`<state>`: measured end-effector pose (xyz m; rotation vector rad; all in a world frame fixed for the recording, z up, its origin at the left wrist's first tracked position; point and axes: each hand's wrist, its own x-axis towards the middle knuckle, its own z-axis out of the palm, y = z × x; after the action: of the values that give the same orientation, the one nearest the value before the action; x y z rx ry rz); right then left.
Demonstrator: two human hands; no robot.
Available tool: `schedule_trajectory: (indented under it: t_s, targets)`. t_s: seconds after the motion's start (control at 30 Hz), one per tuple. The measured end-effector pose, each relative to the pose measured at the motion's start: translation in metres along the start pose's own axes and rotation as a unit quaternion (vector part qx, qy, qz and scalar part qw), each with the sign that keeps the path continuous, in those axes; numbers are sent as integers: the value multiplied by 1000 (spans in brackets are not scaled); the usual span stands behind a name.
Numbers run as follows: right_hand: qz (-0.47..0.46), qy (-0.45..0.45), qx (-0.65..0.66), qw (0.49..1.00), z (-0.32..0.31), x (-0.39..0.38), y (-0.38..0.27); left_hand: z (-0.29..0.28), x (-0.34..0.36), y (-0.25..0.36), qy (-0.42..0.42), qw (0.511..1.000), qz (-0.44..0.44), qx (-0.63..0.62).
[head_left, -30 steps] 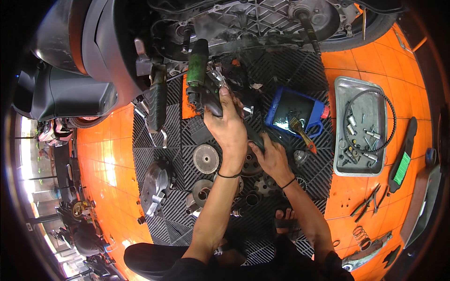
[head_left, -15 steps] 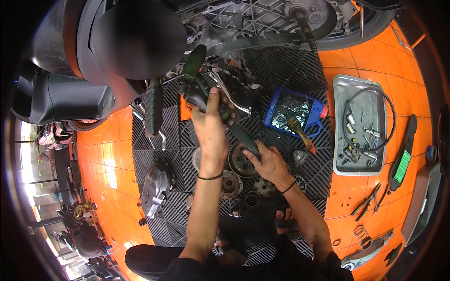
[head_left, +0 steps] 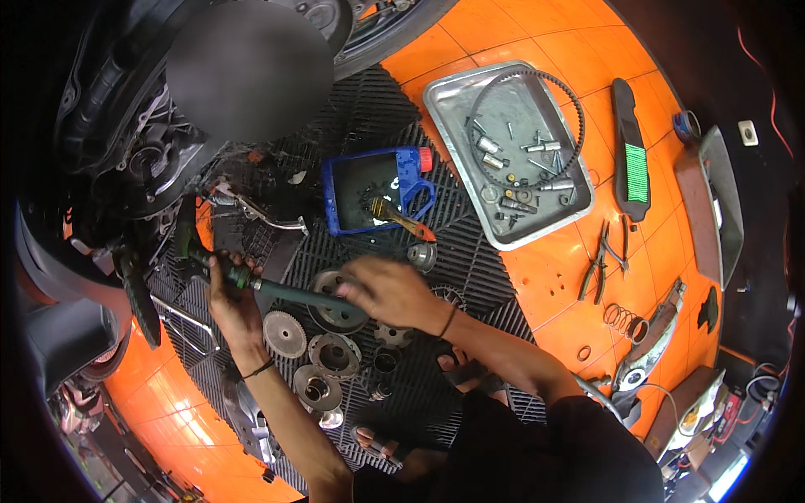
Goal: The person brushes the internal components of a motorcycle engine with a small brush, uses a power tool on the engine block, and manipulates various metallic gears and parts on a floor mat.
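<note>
My left hand [head_left: 236, 303] grips a green pneumatic tool [head_left: 191, 245] at the lower-left edge of the scooter's engine area [head_left: 147, 138]. From the tool a dark green hose [head_left: 298, 295] runs right, under my right hand [head_left: 386, 293], which is curled over it and slightly blurred. Metal gears and discs [head_left: 285, 334] lie below the hose on a black grid mat [head_left: 369, 101]. A blue cut-open jug [head_left: 419, 168] stands behind my right hand, a paintbrush [head_left: 394, 218] resting in it. A bent metal part [head_left: 272, 218] lies beside the tool.
At right, a metal tray [head_left: 440, 113] holds a belt and small parts on orange tiles [head_left: 545, 285]. Beyond are a black-and-green air filter [head_left: 633, 168], pliers [head_left: 599, 264], a spring [head_left: 622, 318] and a metal arm part [head_left: 658, 339]. A blurred round patch covers part of the upper view.
The view has swung right, so the tray sits nearer the middle. The green tool has tilted and shifted left and down in the picture; my right hand has moved along the hose.
</note>
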<state>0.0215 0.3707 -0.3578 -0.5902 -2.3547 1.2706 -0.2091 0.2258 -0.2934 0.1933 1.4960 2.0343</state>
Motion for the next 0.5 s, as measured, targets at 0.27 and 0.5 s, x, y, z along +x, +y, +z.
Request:
schedule_trajectory:
  t_s: [0.27,0.5]
  targets:
    - [101,163,-283,940,-112,-25,80,6,-3,17,43,994,7,100]
    - [179,84,-291,936,-108,-54,128,9,-6,19,67,992,21,109]
